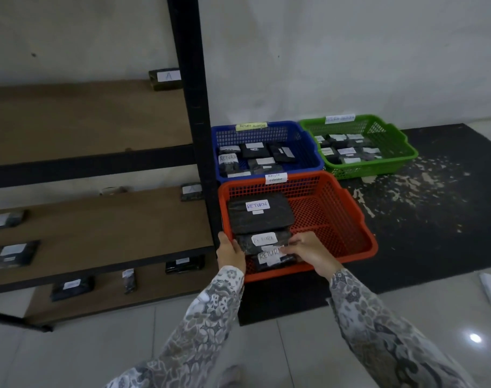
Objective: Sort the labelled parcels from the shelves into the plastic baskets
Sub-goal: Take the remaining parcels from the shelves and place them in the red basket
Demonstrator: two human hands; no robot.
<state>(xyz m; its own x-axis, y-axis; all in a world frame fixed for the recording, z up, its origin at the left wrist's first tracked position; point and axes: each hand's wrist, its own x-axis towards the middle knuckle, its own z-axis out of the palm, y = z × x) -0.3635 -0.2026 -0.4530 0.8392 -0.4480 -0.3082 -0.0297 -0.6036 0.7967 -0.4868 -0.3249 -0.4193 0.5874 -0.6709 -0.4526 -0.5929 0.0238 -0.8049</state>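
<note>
Both hands (269, 252) hold parcel (272, 259) inside red basket (359, 236).

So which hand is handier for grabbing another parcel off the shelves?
Probably the left hand: it rests at the red basket edge nearest the shelves; the right hand is farther over, touching a parcel.

"RETURN" labels mark parcels (259, 212) in the red basket (348, 219).

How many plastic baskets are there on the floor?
3: a blue basket by the shelf post, a green basket to its right, and a red basket nearest, where both hands are.
</note>
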